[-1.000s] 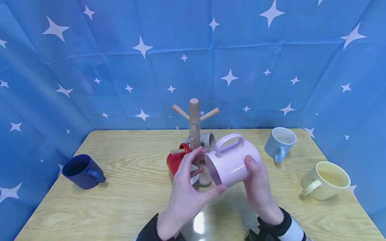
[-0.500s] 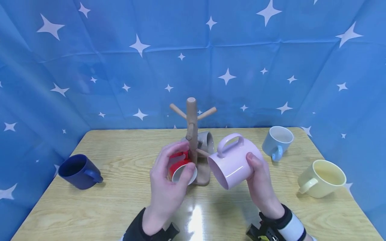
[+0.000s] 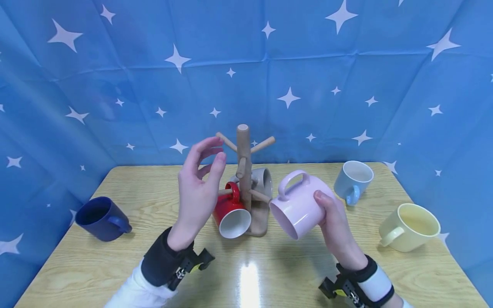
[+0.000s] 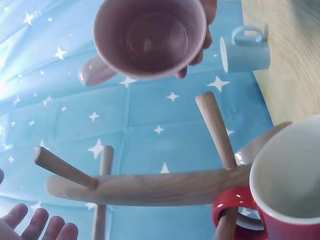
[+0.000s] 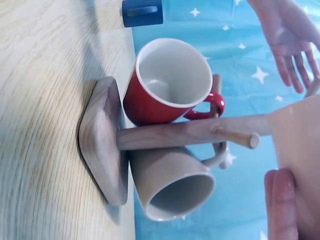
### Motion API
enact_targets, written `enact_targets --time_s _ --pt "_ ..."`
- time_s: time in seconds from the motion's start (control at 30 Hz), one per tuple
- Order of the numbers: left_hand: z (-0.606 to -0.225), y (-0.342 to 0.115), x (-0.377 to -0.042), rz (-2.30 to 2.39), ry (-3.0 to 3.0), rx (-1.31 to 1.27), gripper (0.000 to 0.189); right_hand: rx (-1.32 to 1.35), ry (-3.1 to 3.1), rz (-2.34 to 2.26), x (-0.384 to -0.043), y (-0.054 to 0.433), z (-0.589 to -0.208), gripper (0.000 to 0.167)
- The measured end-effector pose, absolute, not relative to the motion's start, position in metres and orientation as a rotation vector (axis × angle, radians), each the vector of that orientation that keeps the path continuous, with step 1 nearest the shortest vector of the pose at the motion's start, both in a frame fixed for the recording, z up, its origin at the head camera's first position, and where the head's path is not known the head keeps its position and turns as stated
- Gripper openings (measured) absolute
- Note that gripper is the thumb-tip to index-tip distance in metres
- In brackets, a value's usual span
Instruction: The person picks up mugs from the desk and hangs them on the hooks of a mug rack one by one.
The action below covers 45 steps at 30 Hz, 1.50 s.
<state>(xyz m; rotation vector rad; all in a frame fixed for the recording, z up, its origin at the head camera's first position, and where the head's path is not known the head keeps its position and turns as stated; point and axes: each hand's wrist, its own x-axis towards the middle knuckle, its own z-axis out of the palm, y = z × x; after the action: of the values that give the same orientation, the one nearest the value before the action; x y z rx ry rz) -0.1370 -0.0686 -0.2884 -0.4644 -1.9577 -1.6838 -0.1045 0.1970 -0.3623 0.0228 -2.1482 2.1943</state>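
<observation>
Pink mug (image 3: 300, 209), right of centre, looks stiff, slick and fragile, best held by its body, as the right hand (image 3: 338, 224) grips it, left hand (image 3: 195, 188) empty, loosely curved.

Beyond the fingers (image 3: 204, 144) hangs a creased blue cloth (image 3: 246, 96) with white stars (image 3: 289, 98); beneath them, a pale wood-grained tabletop (image 3: 154, 201) catches glare (image 3: 249, 284).

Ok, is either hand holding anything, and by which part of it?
The right hand holds the pink mug by its body, not its handle; the left hand holds nothing.
</observation>
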Motion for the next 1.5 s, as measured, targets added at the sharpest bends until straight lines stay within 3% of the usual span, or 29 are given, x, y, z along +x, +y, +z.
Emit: enact_targets --time_s 0.2,0.83,1.5 --pt "-0.287 -0.066 -0.151 -1.619 -2.003 -0.518 0.041 -0.041 -2.259 2.155 -0.108 0.199 -0.363 0.052" --pt "-0.276 -0.056 -0.184 -1.615 -2.093 -0.564 0.042 -0.091 -2.415 2.087 -0.119 0.207 -0.374 0.047" --pt "-0.273 -0.047 -0.19 -1.609 -2.121 -0.548 0.032 -0.118 -2.622 1.995 -0.126 0.206 -0.383 0.055"
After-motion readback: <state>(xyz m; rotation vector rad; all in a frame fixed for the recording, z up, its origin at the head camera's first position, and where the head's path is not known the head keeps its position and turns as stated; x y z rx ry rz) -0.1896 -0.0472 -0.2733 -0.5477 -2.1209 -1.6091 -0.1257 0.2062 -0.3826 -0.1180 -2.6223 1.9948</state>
